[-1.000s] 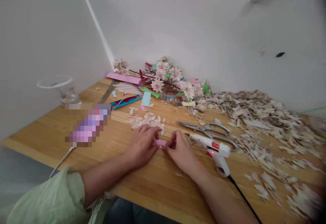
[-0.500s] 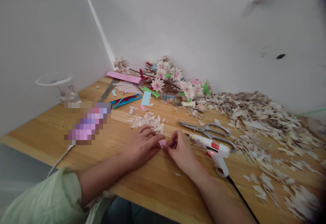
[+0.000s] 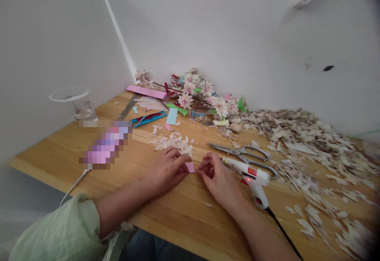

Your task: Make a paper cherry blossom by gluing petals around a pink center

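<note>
My left hand (image 3: pixel 168 170) rests on the wooden table (image 3: pixel 166 213) and pinches a small pink paper piece (image 3: pixel 190 167) at its fingertips. My right hand (image 3: pixel 218 178) lies just to the right of the pink piece, a small gap apart from it, with its fingers curled and nothing visible in them. A white hot glue gun (image 3: pixel 252 176) with a red light lies directly to the right of my right hand. Silver scissors (image 3: pixel 243 152) lie beyond the glue gun.
Paper flowers on stems (image 3: pixel 202 94) pile up in the back corner with pink, blue and green paper strips. A small heap of cut petals (image 3: pixel 175 142) lies ahead of my left hand. Paper scraps (image 3: pixel 311 142) cover the right side. A clear stand (image 3: pixel 73 102) sits at left.
My right hand has let go of the pink piece and drawn slightly to the right; my left hand alone keeps it. The view shifted a little.
</note>
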Tool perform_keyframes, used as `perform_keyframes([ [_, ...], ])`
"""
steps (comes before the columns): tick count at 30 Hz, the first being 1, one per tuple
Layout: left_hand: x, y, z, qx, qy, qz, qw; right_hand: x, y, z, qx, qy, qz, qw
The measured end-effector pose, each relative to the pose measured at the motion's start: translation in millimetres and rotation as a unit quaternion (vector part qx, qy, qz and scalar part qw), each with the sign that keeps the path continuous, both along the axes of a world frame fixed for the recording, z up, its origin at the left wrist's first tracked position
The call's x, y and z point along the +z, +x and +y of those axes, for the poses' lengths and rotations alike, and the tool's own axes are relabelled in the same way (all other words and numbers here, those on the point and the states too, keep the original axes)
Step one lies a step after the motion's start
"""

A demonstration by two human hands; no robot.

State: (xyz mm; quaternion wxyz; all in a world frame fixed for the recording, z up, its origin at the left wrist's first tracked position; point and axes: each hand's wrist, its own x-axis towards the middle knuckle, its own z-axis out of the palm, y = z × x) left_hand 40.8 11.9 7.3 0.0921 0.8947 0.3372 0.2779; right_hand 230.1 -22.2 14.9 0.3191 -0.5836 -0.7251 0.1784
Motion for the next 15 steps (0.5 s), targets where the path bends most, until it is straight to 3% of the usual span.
perform_keyframes([
  [5, -2.7, -2.2, 2.0, -0.008, -0.007, -0.016, 1.0, -3.1, 0.0, -0.1, 0.086, 0.053, -0.054, 0.993],
  [15, -2.6, -3.4, 4.0, 0.0, -0.031, -0.019, 0.999, -3.6, -5.1, -0.8, 0.103, 0.09, -0.136, 0.981],
])
